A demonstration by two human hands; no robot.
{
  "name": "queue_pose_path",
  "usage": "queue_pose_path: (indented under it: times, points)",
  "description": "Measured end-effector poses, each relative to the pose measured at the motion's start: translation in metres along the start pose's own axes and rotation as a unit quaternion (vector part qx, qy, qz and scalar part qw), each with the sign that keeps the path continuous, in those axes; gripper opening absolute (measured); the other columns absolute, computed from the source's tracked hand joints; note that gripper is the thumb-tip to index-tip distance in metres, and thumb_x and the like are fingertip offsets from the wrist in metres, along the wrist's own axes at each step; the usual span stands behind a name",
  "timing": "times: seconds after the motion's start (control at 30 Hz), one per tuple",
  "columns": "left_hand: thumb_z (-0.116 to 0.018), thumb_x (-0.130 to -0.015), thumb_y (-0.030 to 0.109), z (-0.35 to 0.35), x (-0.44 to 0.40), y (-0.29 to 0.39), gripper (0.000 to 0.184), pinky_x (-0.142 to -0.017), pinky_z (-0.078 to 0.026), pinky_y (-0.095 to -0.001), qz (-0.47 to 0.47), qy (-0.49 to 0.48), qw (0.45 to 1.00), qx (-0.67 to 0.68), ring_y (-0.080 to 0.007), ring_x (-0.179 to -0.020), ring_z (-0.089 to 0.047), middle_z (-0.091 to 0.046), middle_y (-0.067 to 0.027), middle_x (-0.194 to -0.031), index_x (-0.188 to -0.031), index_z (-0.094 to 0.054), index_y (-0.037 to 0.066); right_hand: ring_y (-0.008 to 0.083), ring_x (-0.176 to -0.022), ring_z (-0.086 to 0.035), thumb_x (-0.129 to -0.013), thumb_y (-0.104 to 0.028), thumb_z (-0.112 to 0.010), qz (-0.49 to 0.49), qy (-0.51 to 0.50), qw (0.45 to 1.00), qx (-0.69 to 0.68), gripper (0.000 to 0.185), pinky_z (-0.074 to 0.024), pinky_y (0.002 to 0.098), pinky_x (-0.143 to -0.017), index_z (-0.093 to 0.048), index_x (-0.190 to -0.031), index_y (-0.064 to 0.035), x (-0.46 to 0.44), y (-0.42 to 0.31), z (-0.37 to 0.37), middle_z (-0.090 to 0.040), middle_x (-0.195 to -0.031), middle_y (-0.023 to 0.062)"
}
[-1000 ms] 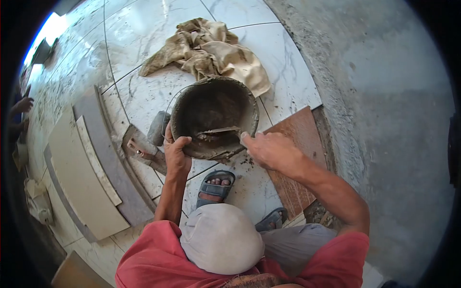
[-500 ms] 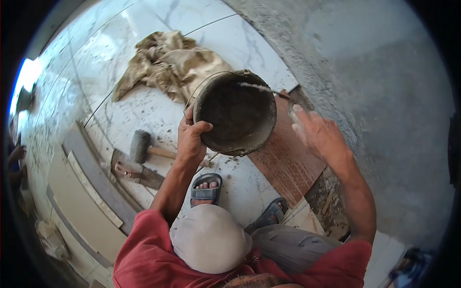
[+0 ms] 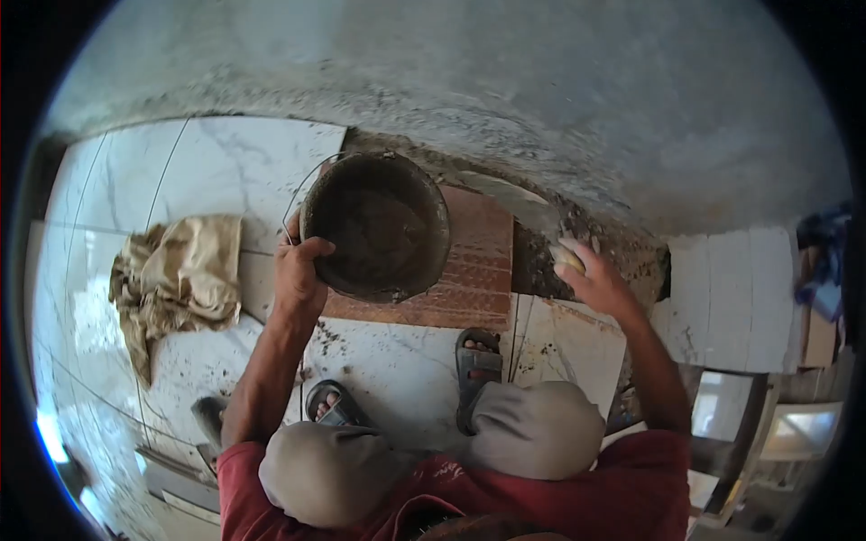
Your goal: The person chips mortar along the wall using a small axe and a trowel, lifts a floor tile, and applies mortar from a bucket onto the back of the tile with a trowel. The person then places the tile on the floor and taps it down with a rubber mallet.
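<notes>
My left hand (image 3: 302, 270) grips the rim of a dark, mud-stained bucket (image 3: 379, 225), its thumb over the edge and its fingers behind. The bucket is tilted so its inside faces me, with grey-brown residue within. Its thin wire handle hangs at the left side. Off to the right, my right hand (image 3: 586, 275) is closed round the pale handle of a trowel (image 3: 519, 197), whose blurred blade points up and left beside the wall. Below and behind the bucket lies a reddish-brown tile (image 3: 478, 261) with ridged marks.
A stained beige cloth (image 3: 185, 270) lies on white marbled floor tiles (image 3: 257, 162) at the left. A rough strip of rubble (image 3: 622, 248) runs along the grey wall (image 3: 541, 99). My sandalled feet are below the bucket. The hammer head (image 3: 209, 419) is near my left forearm.
The view has swung right toward the wall. The bucket is now over the reddish-brown tile, and my right hand has drawn the trowel out of it to the right.
</notes>
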State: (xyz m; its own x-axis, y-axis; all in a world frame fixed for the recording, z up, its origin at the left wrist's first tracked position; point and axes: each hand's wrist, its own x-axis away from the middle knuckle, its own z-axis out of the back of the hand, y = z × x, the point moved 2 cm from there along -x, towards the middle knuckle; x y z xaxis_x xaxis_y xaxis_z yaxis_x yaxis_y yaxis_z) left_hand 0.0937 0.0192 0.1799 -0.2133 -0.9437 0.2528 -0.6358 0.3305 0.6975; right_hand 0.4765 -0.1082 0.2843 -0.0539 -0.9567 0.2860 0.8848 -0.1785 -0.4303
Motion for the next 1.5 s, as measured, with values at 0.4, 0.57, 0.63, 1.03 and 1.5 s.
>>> queue_pose_path:
  times: [0.4, 0.57, 0.63, 1.03, 1.5]
  points:
    - [-0.048, -0.062, -0.007, -0.158, -0.081, -0.082, 0.067, -0.103, -0.039, -0.0359, 0.098, -0.133, 0.968, -0.188, -0.0258, -0.115, -0.052, -0.056, -0.0127, -0.126, -0.129, -0.049, 0.001, 0.0123, -0.052, -0.053, -0.088, -0.022, -0.059, -0.343, 0.141, 0.728, -0.576, 0.045, -0.0461, 0.0303, -0.045, -0.046, -0.128, -0.0047, 0.095, 0.168, -0.16, -0.055, -0.074, 0.0052]
    - [-0.045, -0.059, -0.013, -0.243, -0.082, -0.135, 0.062, -0.088, -0.048, -0.031, 0.1, -0.108, 0.971, -0.186, -0.0223, -0.1, -0.06, -0.064, -0.0101, -0.109, -0.118, -0.058, 0.0, 0.0118, -0.051, -0.053, -0.09, -0.021, -0.059, -0.342, 0.192, 0.692, -0.606, 0.043, -0.0457, 0.0294, -0.045, -0.046, -0.127, -0.0054, 0.09, 0.198, -0.138, -0.055, -0.073, 0.0054]
    - [-0.045, -0.06, -0.014, -0.257, -0.094, -0.169, 0.061, -0.087, -0.048, -0.0307, 0.09, -0.146, 0.971, -0.165, -0.0217, -0.1, -0.061, -0.064, -0.0098, -0.109, -0.118, -0.058, 0.0, 0.0117, -0.051, -0.053, -0.09, -0.021, -0.059, -0.339, 0.203, 0.681, -0.617, 0.043, -0.0457, 0.0296, -0.046, -0.046, -0.128, -0.0056, 0.09, 0.21, -0.131, -0.055, -0.074, 0.0054]
    - [-0.045, -0.068, -0.011, -0.323, -0.096, -0.302, 0.057, -0.087, -0.047, -0.0315, 0.059, -0.187, 0.948, -0.249, -0.0195, -0.1, -0.059, -0.063, -0.0091, -0.111, -0.123, -0.054, -0.001, 0.0138, -0.056, -0.056, -0.089, -0.022, -0.061, -0.352, 0.222, 0.699, -0.582, 0.05, -0.0486, 0.0312, -0.051, -0.043, -0.131, -0.0023, 0.093, 0.259, -0.122, -0.058, -0.082, 0.0088]
    - [-0.051, -0.071, -0.003, -0.31, -0.097, -0.341, 0.064, -0.112, -0.022, -0.038, 0.035, -0.224, 0.884, -0.408, -0.0376, -0.142, -0.016, -0.048, -0.0192, -0.137, -0.134, -0.049, 0.007, 0.0142, -0.064, -0.057, -0.091, -0.02, -0.057, -0.347, 0.221, 0.728, -0.549, 0.049, -0.0494, 0.0303, -0.052, -0.042, -0.134, -0.0026, 0.088, 0.264, -0.13, -0.059, -0.09, 0.0091]
